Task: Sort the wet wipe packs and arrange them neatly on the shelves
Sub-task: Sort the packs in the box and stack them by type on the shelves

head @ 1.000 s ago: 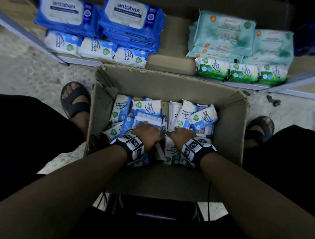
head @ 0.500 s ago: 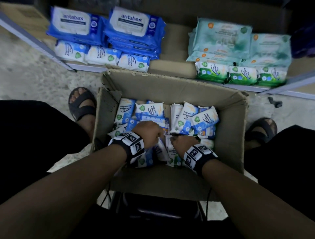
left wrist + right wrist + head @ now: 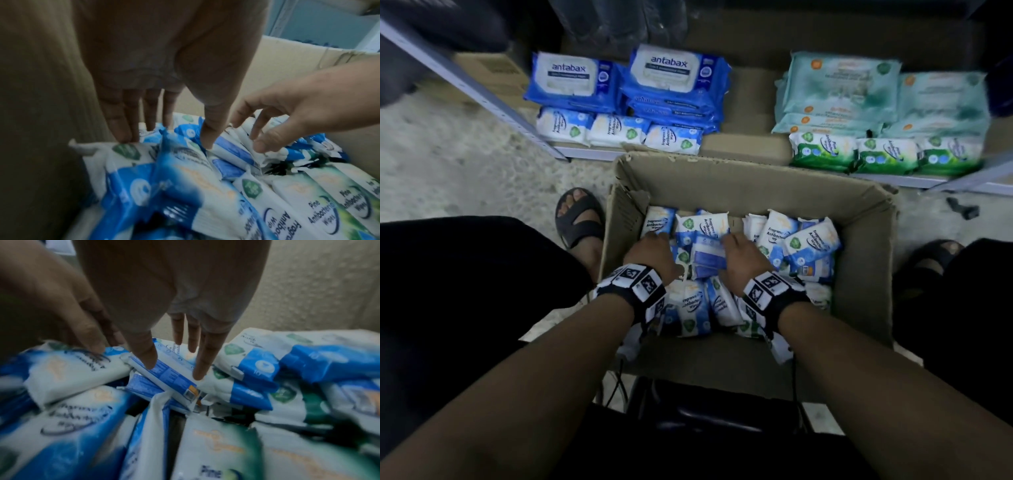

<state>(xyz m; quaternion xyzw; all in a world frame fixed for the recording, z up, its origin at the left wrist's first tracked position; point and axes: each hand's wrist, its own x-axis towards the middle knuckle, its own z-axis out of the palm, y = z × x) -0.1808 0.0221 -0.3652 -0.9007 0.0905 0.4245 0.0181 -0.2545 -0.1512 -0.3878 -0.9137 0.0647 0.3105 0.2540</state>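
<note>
An open cardboard box holds several small wet wipe packs, mostly blue-and-white, with green pine ones near its front. Both hands are inside it. My left hand has straight fingers with the tips touching packs by the left wall. My right hand rests its thumb and straight fingers on a pack lying blue back up. Neither hand grips anything. On the shelf behind lie dark blue packs, small blue-and-white packs, teal packs and green-and-white packs.
My sandalled feet flank the box on a pale rough floor. A perforated metal shelf upright slants at the left. A small dark object lies on the floor at the right. A bare cardboard strip separates the blue and teal stacks.
Both hands have moved from the near side of the box towards its middle and spread apart, with a blue-backed pack now between them. My head view has shifted lower.
</note>
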